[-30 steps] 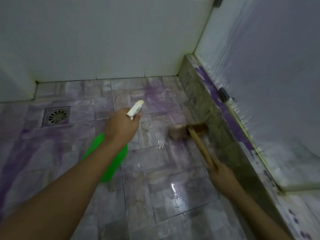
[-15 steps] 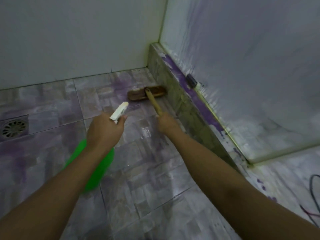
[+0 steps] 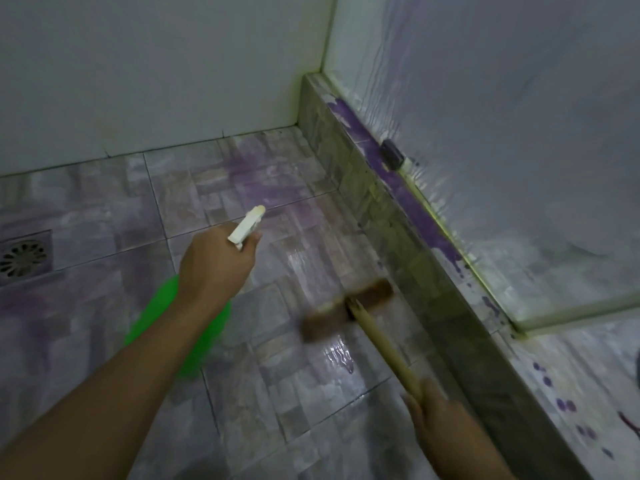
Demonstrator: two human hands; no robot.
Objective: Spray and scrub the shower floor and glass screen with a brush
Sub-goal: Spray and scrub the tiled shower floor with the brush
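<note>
My left hand point(image 3: 214, 268) grips a green spray bottle point(image 3: 180, 327) by its neck, and the white nozzle point(image 3: 247, 225) points toward the far corner. My right hand point(image 3: 440, 420) holds the wooden handle point(image 3: 384, 348) of a brush. Its brown head point(image 3: 346, 310) is blurred and lies on the wet tiled shower floor point(image 3: 277, 403), close to the stone kerb point(image 3: 415, 271). The glass screen point(image 3: 502, 150) rises above the kerb on the right, streaked with foam and purple stains.
A round floor drain point(image 3: 22, 259) sits at the far left. White walls point(image 3: 156, 71) close the back corner. A dark clip point(image 3: 391, 154) holds the glass on the kerb. Purple smears mark the floor tiles and the ledge.
The brush head has been pulled back from the far corner toward me along the kerb, and my right hand has drawn back with it. My left hand keeps the bottle in much the same place.
</note>
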